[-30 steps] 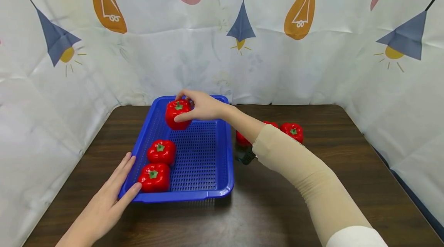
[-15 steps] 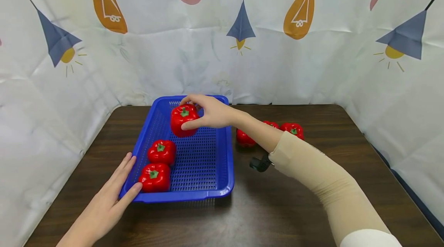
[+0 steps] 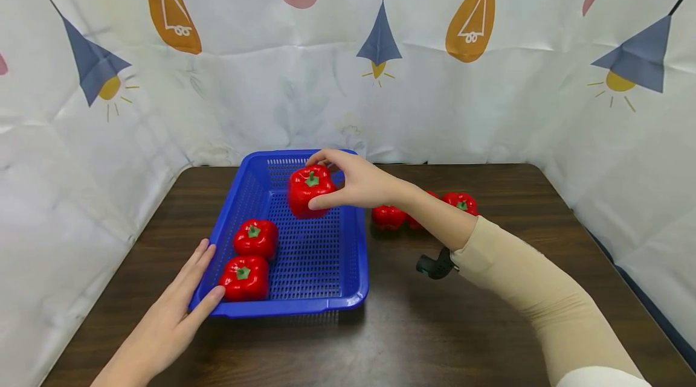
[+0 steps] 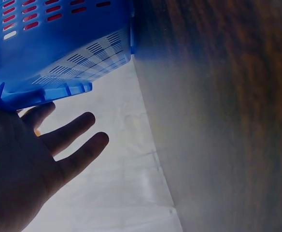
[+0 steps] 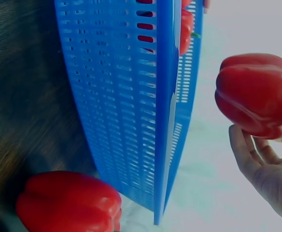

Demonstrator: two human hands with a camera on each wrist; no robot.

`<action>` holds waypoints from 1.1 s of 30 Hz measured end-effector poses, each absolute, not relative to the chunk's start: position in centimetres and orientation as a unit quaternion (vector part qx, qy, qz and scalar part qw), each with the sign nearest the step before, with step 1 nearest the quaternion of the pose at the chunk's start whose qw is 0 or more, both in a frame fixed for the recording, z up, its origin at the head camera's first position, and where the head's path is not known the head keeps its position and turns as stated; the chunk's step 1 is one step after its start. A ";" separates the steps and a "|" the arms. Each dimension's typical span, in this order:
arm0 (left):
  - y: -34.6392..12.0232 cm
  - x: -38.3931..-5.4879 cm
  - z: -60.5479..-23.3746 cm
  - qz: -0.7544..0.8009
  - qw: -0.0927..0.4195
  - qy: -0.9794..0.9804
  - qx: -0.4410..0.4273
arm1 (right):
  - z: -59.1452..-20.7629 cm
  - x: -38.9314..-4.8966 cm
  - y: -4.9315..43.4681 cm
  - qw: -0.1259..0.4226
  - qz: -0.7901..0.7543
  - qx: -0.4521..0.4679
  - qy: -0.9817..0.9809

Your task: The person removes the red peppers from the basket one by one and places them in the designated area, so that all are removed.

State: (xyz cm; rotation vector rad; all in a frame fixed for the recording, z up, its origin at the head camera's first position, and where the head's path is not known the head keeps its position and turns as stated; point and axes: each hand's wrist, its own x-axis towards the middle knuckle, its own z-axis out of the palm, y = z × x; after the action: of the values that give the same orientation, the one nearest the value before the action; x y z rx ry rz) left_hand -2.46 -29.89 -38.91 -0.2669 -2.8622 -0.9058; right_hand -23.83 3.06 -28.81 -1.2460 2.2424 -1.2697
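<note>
My right hand [image 3: 361, 183] holds a red bell pepper [image 3: 311, 194] between thumb and fingers, above the far part of the blue plastic basket [image 3: 359, 254]. In the right wrist view, the held bell pepper [image 5: 257, 94] is higher than the basket's rim [image 5: 166, 87]. Two more red bell peppers, one nearer [image 3: 244, 278] and one behind it [image 3: 255, 238], sit along the basket's left side. At the near left corner my left hand [image 3: 163, 320] rests against the rim with its fingers extended; the left wrist view shows these fingers [image 4: 78, 154] spread below the basket's edge.
Right of the basket, red bell peppers [image 3: 388, 218] stand on the dark wooden table [image 3: 413, 339], partly behind my right forearm. A black wrist device [image 3: 437, 264] hangs under that arm. A white printed curtain [image 3: 326, 91] encloses the table's back and sides.
My right hand, holding the bell pepper, has shifted right and slightly nearer over the basket. The left hand and the two peppers in the basket have stayed in place.
</note>
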 end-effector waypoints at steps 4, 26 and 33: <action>-29.9 -2.5 -39.0 -0.304 0.062 -0.947 -0.088 | -28.9 -23.5 4.0 0.137 -0.449 -0.434 0.769; -29.9 -2.4 -38.9 -0.305 0.058 -0.947 -0.083 | -30.3 -21.8 9.8 0.121 -0.472 -0.410 0.771; -29.8 -2.4 -38.8 -0.301 0.058 -0.948 -0.082 | -30.9 -21.3 11.3 0.130 -0.478 -0.386 0.778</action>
State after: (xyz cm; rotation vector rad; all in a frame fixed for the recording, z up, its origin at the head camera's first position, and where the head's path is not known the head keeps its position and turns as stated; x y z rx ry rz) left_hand -2.42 -29.81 -38.83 -0.2492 -2.8732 -0.9113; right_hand -21.33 11.26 -30.94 -1.1226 2.2589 -1.3898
